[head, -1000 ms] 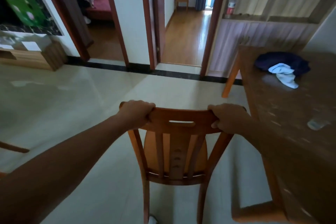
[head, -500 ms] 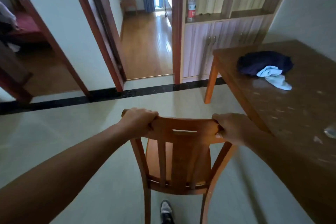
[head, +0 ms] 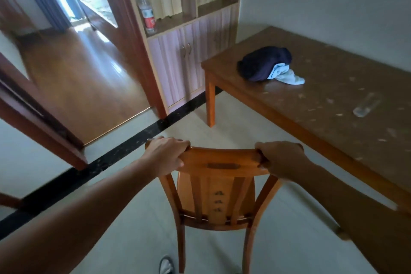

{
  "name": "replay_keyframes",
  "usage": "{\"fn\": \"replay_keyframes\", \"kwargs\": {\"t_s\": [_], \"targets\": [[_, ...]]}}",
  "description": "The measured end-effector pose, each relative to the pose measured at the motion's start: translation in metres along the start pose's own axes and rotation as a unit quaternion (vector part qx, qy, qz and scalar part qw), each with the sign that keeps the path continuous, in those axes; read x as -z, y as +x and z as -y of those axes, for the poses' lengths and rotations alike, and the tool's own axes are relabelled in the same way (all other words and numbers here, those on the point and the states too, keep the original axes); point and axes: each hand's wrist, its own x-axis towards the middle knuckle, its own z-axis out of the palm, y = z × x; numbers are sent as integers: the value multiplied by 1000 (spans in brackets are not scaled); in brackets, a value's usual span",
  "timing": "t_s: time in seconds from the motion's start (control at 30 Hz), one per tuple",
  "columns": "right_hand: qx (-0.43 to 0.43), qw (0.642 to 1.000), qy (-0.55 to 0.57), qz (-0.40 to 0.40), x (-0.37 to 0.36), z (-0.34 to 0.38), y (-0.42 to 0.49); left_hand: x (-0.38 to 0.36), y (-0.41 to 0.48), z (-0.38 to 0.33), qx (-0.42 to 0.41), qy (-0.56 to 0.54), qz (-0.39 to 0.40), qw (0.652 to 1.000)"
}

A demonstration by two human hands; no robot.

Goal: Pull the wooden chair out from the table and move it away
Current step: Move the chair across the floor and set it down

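The wooden chair point(head: 219, 198) stands on the pale tiled floor right in front of me, its slatted back toward me. My left hand point(head: 164, 154) grips the left end of its top rail. My right hand point(head: 281, 159) grips the right end. The wooden table point(head: 333, 100) runs along the right side, apart from the chair, with open floor between them. The chair's seat is mostly hidden behind its back, and its front legs are out of sight.
A dark cloth bundle point(head: 264, 62) with a pale blue cloth point(head: 287, 75) lies on the table, and a clear flat object point(head: 367, 104) further along. A cabinet point(head: 189, 55) with a plastic bottle point(head: 146, 11) stands behind. An open doorway point(head: 89, 69) is at left. My shoe point(head: 165, 266) shows below.
The view and the chair have swung to the right: the doorways slid left and more of the table and cabinet came into sight. Both hands kept their grip on the top rail.
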Motion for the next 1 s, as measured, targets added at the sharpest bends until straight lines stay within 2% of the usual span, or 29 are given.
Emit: {"fn": "replay_keyframes", "kwargs": {"t_s": [0.17,0.4,0.57,1.0], "targets": [[-112,993,19,-14,-6,63,2,-3,25,62,-95,28,-7,995],[-203,978,43,-36,1,136,-8,18,43,107,-205,13,25,978],[-242,969,34,-42,2,174,-20,23,39,123,-262,26,52,963],[-335,940,41,-42,-22,273,-20,-12,36,174,-379,41,44,924]]}}
